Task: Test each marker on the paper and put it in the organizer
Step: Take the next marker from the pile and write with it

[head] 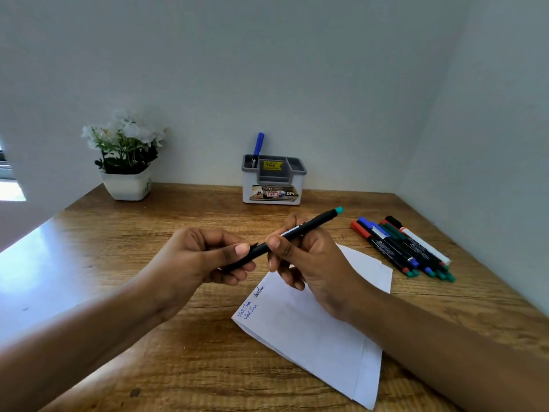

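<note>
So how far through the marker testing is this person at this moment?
Early on. One blue marker stands in the organizer, and the paper carries a few blue scribbles. A black marker with a teal end is held between the left hand and the right hand, above the paper. The pile of markers on the table remains.

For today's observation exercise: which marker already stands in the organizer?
The blue-capped marker, upright in the organizer's left compartment. The others lie in a pile on the desk, except one held in both hands.
</note>
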Demonstrator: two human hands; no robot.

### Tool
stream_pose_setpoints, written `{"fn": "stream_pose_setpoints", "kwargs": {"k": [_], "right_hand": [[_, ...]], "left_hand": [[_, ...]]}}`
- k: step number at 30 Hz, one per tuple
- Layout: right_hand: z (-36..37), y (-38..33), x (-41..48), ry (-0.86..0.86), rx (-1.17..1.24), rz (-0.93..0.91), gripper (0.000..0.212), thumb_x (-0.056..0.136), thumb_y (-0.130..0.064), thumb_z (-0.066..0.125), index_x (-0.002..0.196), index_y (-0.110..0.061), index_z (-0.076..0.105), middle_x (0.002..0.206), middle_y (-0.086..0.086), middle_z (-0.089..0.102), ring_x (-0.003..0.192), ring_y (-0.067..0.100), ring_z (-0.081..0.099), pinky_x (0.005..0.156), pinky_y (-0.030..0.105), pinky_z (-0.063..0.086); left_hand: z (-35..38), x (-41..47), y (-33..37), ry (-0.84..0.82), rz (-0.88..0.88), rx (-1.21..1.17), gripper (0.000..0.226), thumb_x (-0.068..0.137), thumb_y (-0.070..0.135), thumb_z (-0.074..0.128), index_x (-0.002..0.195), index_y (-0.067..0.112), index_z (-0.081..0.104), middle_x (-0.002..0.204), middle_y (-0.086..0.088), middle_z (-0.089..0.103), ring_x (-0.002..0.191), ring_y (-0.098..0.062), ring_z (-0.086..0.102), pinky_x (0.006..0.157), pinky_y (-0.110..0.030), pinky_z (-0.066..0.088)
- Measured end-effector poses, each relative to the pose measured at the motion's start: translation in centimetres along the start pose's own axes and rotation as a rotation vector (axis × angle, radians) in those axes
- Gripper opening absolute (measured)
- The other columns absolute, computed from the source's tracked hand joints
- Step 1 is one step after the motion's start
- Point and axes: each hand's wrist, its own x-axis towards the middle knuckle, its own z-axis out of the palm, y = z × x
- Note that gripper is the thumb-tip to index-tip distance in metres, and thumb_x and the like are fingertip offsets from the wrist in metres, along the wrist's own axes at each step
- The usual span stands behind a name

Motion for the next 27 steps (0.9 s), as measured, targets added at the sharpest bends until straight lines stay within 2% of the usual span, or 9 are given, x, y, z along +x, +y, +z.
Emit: {"fn": "stream_pose_setpoints", "kwargs": {"k": [2, 5, 11, 14, 16, 19, 21, 23, 27], "right_hand": [[-0.2, -0.6, 0.1, 0.010, 0.011, -0.005, 0.015, 0.081, -0.027, 0.060, 0.080, -0.014, 0.051, 0.060, 0.000, 0.062, 0.044, 0.010, 0.047, 0.038, 0.018, 0.032], [-0.3, -1.3, 0.4, 0.031, -0.042, -0.029, 0.008, 0.085, -0.023, 0.061, 0.083, -0.016, 0.057, 0.060, -0.003, 0.061, 0.048, 0.009, 0.049, 0.042, 0.020, 0.035], [-2.0, -2.6, 1.3, 0.190, -0.074, -0.110, 0.002, 0.089, -0.018, 0.059, 0.088, -0.020, 0.058, 0.073, -0.010, 0.065, 0.069, 0.009, 0.059, 0.052, 0.025, 0.046], [-4.3, -4.7, 3.1, 0.217, -0.147, -0.100, 0.005, 0.096, -0.023, 0.048, 0.092, -0.021, 0.049, 0.094, 0.000, 0.071, 0.090, 0.016, 0.069, 0.060, 0.029, 0.054], [-5.2, -5.6, 5.1, 0.222, -0.372, -0.091, 0.007, 0.097, -0.025, 0.048, 0.096, -0.018, 0.048, 0.093, 0.005, 0.072, 0.083, 0.020, 0.071, 0.058, 0.031, 0.054], [-6.5, -6.0, 9.7, 0.255, -1.033, -0.163, 0.020, 0.096, -0.034, 0.048, 0.103, -0.018, 0.059, 0.078, 0.000, 0.068, 0.069, 0.018, 0.064, 0.057, 0.027, 0.041], [-7.3, -6.4, 13.3, 0.275, -1.373, -0.176, 0.027, 0.097, -0.035, 0.047, 0.107, -0.018, 0.065, 0.090, 0.003, 0.067, 0.080, 0.020, 0.060, 0.062, 0.027, 0.036], [-7.8, -6.8, 16.6, 0.249, -1.539, -0.152, 0.026, 0.096, -0.031, 0.050, 0.111, -0.018, 0.067, 0.108, 0.007, 0.063, 0.096, 0.024, 0.057, 0.069, 0.029, 0.039], [-7.8, -6.6, 21.7, 0.210, -1.837, -0.158, 0.025, 0.093, -0.014, 0.053, 0.115, -0.018, 0.064, 0.122, 0.011, 0.051, 0.118, 0.030, 0.043, 0.080, 0.037, 0.041]], "left_hand": [[0.3, 0.1, 0.5, 0.029, 0.032, 0.018, 0.045, 0.049, 0.045, 0.089, 0.074, 0.010, 0.077, 0.071, -0.012, 0.073, 0.055, -0.013, 0.067, 0.050, -0.018, 0.052], [1.0, 0.2, 1.1, 0.101, 0.084, 0.045, 0.020, 0.068, 0.024, 0.070, 0.079, 0.009, 0.075, 0.072, -0.011, 0.074, 0.059, -0.013, 0.068, 0.053, -0.019, 0.055], [0.2, 1.6, 0.5, 0.242, 0.076, 0.047, 0.033, 0.076, 0.034, 0.061, 0.101, 0.015, 0.071, 0.096, -0.005, 0.076, 0.088, -0.017, 0.073, 0.072, -0.029, 0.058], [-0.8, 4.6, -0.7, 0.336, -0.018, 0.069, 0.019, 0.085, 0.027, 0.064, 0.104, 0.023, 0.068, 0.106, -0.003, 0.073, 0.098, -0.018, 0.069, 0.079, -0.032, 0.055], [-1.1, 7.4, -1.6, 0.361, -0.067, 0.159, 0.028, 0.088, 0.019, 0.065, 0.115, 0.026, 0.062, 0.115, 0.001, 0.067, 0.101, -0.016, 0.065, 0.085, -0.034, 0.054], [-0.4, 11.9, -2.2, 0.414, -0.084, 0.275, 0.060, 0.088, 0.018, 0.068, 0.141, 0.025, 0.041, 0.139, 0.002, 0.050, 0.118, -0.022, 0.057, 0.099, -0.040, 0.049], [0.3, 14.6, -2.6, 0.465, -0.062, 0.311, 0.071, 0.089, 0.019, 0.067, 0.148, 0.028, 0.028, 0.150, -0.003, 0.040, 0.132, -0.027, 0.046, 0.105, -0.045, 0.044], [0.6, 16.8, -3.0, 0.479, -0.037, 0.285, 0.074, 0.091, 0.016, 0.065, 0.150, 0.027, 0.022, 0.152, -0.007, 0.037, 0.135, -0.028, 0.043, 0.106, -0.045, 0.042], [0.3, 19.6, -3.7, 0.465, 0.012, 0.258, 0.065, 0.090, 0.016, 0.065, 0.145, 0.021, 0.031, 0.144, -0.006, 0.048, 0.128, -0.025, 0.050, 0.102, -0.041, 0.045]]}}
